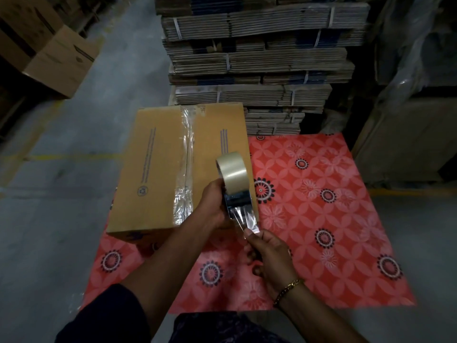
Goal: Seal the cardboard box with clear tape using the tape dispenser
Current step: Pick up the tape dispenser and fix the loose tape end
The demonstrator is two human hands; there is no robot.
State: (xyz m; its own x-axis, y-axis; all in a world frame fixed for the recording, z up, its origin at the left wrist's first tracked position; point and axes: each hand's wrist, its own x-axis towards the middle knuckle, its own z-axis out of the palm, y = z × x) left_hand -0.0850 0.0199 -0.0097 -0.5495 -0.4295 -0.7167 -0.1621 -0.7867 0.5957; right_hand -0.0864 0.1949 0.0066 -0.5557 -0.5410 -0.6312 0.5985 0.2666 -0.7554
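1. One strip of clear tape [185, 167] already runs along the seam of the cardboard box [178, 169], which sits at 11 o'clock on the red mat [321, 194].
2. My left hand [212, 201] wraps the tape dispenser [235, 191], fingers clenched.
3. My right hand [269, 256] pinches the free tape end [247, 220].
4. Next, I judge, I stick that end onto the box edge.

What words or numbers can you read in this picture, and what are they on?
No text here can be read.
Cardboard box: printed lines along the top and a round symbol near the front, too small and blurred.
Its front side: dark blue print, mostly hidden.
Boxes on the left: dark markings, too blurred.
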